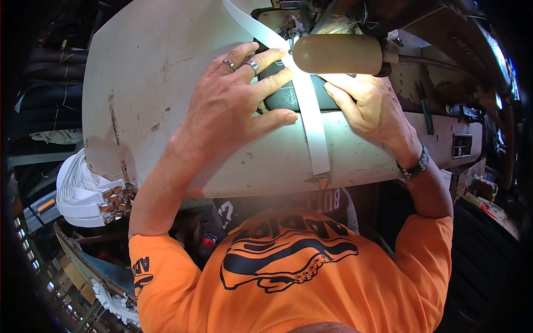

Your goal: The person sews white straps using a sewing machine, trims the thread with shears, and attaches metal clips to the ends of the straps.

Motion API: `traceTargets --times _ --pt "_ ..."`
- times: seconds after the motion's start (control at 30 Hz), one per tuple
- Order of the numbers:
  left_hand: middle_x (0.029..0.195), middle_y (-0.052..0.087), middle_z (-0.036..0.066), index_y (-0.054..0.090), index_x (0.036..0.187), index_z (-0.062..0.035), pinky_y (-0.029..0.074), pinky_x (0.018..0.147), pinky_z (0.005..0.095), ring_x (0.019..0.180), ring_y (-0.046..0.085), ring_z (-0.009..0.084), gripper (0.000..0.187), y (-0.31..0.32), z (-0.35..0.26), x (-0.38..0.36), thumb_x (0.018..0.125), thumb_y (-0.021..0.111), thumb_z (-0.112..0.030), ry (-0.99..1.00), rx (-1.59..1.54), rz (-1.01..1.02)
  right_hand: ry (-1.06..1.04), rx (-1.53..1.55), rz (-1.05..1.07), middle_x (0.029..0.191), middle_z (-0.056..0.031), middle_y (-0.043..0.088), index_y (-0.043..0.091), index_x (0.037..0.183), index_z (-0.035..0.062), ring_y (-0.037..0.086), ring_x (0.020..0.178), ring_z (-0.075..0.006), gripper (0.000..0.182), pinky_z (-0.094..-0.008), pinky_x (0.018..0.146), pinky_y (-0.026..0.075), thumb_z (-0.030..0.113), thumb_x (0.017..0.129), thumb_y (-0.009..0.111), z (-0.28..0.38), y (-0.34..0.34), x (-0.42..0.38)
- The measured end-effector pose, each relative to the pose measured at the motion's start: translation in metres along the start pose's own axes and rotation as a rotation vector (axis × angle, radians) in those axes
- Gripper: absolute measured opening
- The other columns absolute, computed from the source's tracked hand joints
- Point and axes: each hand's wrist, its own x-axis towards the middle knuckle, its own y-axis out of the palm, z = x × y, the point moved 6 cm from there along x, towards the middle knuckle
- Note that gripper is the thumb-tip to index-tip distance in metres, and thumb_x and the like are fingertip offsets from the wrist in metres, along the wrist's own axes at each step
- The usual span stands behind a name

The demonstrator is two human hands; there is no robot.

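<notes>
A white elastic-looking strap [312, 127] runs over the dark metal plate [283, 99] of a sewing machine, its metal clip end [323, 180] hanging at the table's front edge. My left hand [236, 91], with two rings, lies with fingers spread on the plate; its fingertips touch the strap close to the needle area. My right hand [372, 105] rests on the strap's other side, fingers stretched toward it and partly hidden by glare and a rounded tan machine part [337, 54]. The needle area itself is washed out by bright light.
A bundle of white straps with metal clips [89, 194] hangs off the table's left side. Green-handled snips [426, 111] lie right of my right hand. The worn white tabletop [139, 72] extends left; a switch plate [462, 145] sits at the right.
</notes>
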Motion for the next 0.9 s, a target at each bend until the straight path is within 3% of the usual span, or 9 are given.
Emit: traceTargets --times 0.13,0.33,0.73,0.9 --pt "0.139 0.064 0.015 0.073 0.131 -0.0129 0.032 0.120 0.0472 0.143 0.044 0.0349 0.061 0.002 0.003 0.000 0.084 0.080 -0.051 0.006 0.013 0.013 -0.007 -0.006 -0.007 0.095 -0.0177 0.068 0.074 0.127 0.0135 0.053 0.105 -0.0356 0.032 -0.0449 0.101 0.041 0.021 0.098 0.062 -0.002 0.002 -0.001" --pt "0.142 0.062 0.007 0.072 0.130 -0.0130 0.036 0.118 0.0479 0.138 0.046 0.0332 0.060 0.001 0.005 0.001 0.082 0.080 -0.049 0.015 0.051 0.011 0.056 0.007 0.044 0.117 -0.0242 0.063 0.074 0.127 0.0132 0.052 0.118 -0.0384 0.033 -0.0474 0.106 0.040 0.022 0.097 0.062 -0.005 0.004 -0.003" --pt "0.144 0.063 0.004 0.073 0.130 -0.0162 0.035 0.119 0.0464 0.138 0.050 0.0333 0.060 0.000 0.011 0.003 0.082 0.079 -0.051 0.016 0.053 0.003 -0.001 -0.014 0.001 0.092 -0.0178 0.070 0.074 0.127 0.0127 0.053 0.101 -0.0358 0.033 -0.0452 0.098 0.041 0.023 0.098 0.062 -0.003 0.003 -0.003" --pt "0.130 0.071 0.010 0.077 0.123 -0.0132 0.036 0.118 0.0481 0.140 0.049 0.0345 0.062 -0.005 0.009 0.004 0.075 0.085 -0.052 0.053 -0.013 -0.020 0.018 -0.030 0.063 0.088 -0.0144 0.074 0.074 0.125 0.0104 0.056 0.092 -0.0338 0.031 -0.0444 0.102 0.038 0.022 0.100 0.060 -0.002 0.002 0.000"
